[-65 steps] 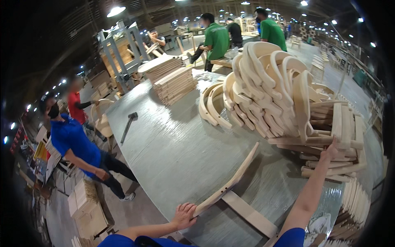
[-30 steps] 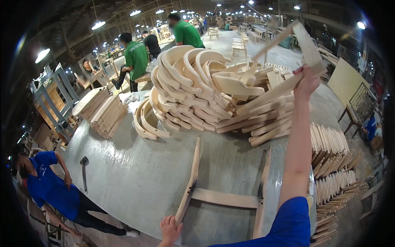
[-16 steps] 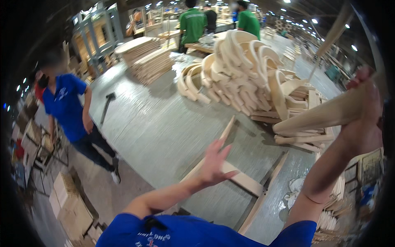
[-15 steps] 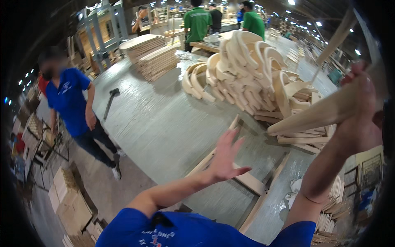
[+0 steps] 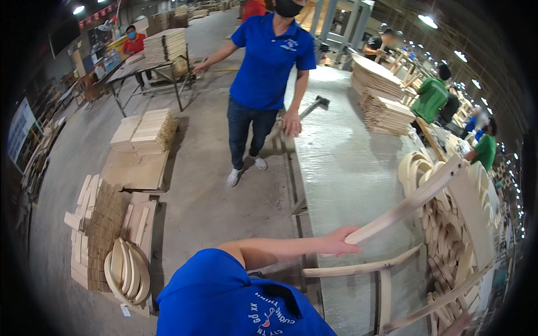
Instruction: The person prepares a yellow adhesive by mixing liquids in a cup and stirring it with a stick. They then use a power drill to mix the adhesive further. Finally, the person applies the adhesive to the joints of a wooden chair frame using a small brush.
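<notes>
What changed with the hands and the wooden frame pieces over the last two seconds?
The curved piece the right hand lifted off the pile and held high has come down over the table; the left hand left the flat frame and now grips its lower end. The frame stayed flat.

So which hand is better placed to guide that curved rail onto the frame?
Left, probably: the left hand grips the curved rail's near end, just above the frame; the right hand can't be made out.
</notes>
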`<state>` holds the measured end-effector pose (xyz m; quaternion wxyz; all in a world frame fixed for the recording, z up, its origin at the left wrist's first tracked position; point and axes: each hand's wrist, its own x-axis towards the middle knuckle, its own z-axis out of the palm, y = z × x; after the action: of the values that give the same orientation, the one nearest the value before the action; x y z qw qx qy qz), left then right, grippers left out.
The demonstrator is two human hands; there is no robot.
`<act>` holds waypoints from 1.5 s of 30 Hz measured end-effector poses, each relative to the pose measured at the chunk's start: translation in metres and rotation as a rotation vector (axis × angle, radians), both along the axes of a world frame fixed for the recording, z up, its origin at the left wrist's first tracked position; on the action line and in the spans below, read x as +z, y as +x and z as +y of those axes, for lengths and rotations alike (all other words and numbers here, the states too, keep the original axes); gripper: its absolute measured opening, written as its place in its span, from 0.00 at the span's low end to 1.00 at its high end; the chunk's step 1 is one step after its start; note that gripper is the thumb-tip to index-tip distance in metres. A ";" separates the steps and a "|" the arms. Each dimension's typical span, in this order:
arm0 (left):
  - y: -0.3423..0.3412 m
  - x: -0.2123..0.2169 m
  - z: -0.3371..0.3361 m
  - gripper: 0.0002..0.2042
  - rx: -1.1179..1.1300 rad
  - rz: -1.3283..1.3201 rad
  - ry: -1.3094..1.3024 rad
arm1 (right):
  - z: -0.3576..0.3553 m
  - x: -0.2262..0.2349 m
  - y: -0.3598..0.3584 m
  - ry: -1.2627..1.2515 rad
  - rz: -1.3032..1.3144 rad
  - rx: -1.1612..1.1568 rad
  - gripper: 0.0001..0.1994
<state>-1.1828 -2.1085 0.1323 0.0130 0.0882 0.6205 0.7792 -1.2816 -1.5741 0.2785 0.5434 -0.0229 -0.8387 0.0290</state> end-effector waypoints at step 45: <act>0.005 -0.168 -0.039 0.22 0.576 0.355 -0.961 | -0.162 -0.287 0.053 0.399 -1.200 -0.254 0.18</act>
<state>-1.1779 -2.1473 -0.0355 -0.2647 0.0296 0.8958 0.3558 -1.2286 -1.7356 -0.0088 -0.0271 -0.0327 -0.9768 -0.2098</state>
